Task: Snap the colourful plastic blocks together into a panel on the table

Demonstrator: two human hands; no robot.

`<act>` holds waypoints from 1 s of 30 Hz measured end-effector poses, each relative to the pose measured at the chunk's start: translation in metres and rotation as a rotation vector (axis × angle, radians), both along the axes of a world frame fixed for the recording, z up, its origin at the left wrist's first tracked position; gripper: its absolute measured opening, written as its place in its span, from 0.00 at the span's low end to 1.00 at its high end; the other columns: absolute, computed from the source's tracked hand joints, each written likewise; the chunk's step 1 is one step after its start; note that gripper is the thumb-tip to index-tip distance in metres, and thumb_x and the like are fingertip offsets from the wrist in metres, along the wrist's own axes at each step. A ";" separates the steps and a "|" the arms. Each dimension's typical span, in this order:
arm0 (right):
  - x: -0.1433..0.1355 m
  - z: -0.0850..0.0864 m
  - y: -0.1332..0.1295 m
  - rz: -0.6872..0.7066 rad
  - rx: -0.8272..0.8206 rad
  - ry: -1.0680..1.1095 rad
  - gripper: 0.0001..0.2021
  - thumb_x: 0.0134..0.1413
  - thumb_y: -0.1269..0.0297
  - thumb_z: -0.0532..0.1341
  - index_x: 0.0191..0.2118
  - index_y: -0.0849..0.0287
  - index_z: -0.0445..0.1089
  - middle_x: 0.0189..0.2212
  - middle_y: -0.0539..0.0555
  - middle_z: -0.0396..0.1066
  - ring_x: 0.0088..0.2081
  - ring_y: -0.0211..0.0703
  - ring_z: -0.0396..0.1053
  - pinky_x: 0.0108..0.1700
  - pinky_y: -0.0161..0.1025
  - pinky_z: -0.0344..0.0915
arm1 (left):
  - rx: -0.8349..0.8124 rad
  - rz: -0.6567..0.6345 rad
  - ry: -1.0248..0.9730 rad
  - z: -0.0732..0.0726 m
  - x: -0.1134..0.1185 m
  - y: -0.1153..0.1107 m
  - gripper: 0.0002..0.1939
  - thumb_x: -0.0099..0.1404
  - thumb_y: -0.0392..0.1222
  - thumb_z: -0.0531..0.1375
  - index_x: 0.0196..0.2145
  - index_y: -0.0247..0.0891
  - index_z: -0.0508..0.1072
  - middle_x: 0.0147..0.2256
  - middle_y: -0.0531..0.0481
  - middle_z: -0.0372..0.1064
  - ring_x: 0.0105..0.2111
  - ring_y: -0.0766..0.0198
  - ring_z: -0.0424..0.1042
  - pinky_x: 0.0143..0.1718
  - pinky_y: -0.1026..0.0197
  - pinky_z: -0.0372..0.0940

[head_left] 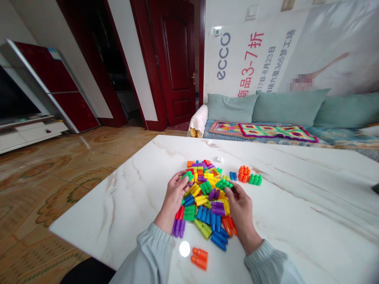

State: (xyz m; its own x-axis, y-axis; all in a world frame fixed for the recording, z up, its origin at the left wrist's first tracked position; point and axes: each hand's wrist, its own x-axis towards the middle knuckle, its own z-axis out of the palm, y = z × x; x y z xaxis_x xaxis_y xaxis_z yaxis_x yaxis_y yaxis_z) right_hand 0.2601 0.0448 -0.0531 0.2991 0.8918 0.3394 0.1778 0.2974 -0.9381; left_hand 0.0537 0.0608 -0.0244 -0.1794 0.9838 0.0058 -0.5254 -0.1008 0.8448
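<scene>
So the chunky plastic blocks, all ridged like little rows of rounded tubes, were heaped in a messy multicolour pile (204, 188) on the surface (130, 197). One green block (188, 176) was tilted in the left hand (174, 191), another green one (223, 184) sat at the right hand's (241, 207) fingertips. A lone orange block (199, 258) lay flat, closer to the near edge. Towards the right edge: a blue piece (233, 176), an orange clump (244, 173) and a green block beside it (255, 180).
</scene>
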 end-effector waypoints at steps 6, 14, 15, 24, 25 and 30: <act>0.000 0.001 -0.002 -0.009 0.020 0.051 0.17 0.57 0.53 0.59 0.45 0.60 0.71 0.37 0.56 0.75 0.35 0.44 0.71 0.37 0.40 0.69 | 0.007 -0.090 0.002 0.000 0.006 -0.004 0.21 0.47 0.41 0.73 0.39 0.34 0.76 0.27 0.54 0.69 0.25 0.71 0.69 0.24 0.69 0.59; 0.018 0.003 0.008 -0.132 0.027 -0.024 0.18 0.49 0.56 0.62 0.45 0.59 0.68 0.33 0.54 0.73 0.32 0.43 0.70 0.33 0.39 0.67 | 0.054 -0.128 0.053 0.003 0.009 -0.006 0.20 0.48 0.39 0.73 0.39 0.34 0.76 0.29 0.53 0.69 0.24 0.72 0.66 0.25 0.67 0.59; 0.028 0.005 0.011 -0.186 0.003 -0.081 0.18 0.48 0.55 0.62 0.44 0.58 0.68 0.30 0.53 0.73 0.30 0.43 0.70 0.32 0.39 0.66 | 0.051 -0.119 0.050 0.003 0.009 -0.006 0.20 0.48 0.39 0.73 0.39 0.34 0.76 0.28 0.53 0.69 0.24 0.72 0.66 0.25 0.67 0.59; 0.114 -0.007 0.027 -0.523 -0.261 -0.585 0.17 0.45 0.61 0.54 0.37 0.63 0.76 0.34 0.62 0.74 0.31 0.48 0.68 0.34 0.41 0.59 | 0.038 -0.087 0.030 -0.003 0.006 -0.002 0.19 0.48 0.39 0.73 0.39 0.33 0.77 0.30 0.52 0.70 0.27 0.71 0.69 0.29 0.66 0.65; 0.115 -0.011 0.028 -0.522 -0.281 -0.598 0.18 0.45 0.62 0.54 0.38 0.63 0.76 0.34 0.62 0.74 0.32 0.48 0.69 0.35 0.41 0.59 | 0.038 -0.090 0.030 -0.003 0.006 -0.001 0.19 0.48 0.39 0.73 0.39 0.34 0.77 0.30 0.52 0.70 0.27 0.71 0.69 0.30 0.66 0.65; 0.114 -0.018 0.034 -0.557 -0.251 -0.571 0.18 0.46 0.65 0.54 0.41 0.63 0.74 0.35 0.61 0.76 0.34 0.49 0.69 0.35 0.40 0.59 | 0.048 -0.086 0.024 -0.003 0.006 -0.002 0.18 0.49 0.39 0.73 0.38 0.34 0.77 0.30 0.53 0.70 0.27 0.71 0.69 0.30 0.66 0.66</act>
State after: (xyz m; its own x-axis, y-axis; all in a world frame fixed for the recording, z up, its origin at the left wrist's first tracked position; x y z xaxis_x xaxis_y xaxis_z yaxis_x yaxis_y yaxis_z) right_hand 0.3745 0.0786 -0.0713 0.5612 0.7334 0.3837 0.7049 -0.1805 -0.6859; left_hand 0.0598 0.0593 -0.0277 -0.0939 0.9939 0.0570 -0.5134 -0.0974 0.8526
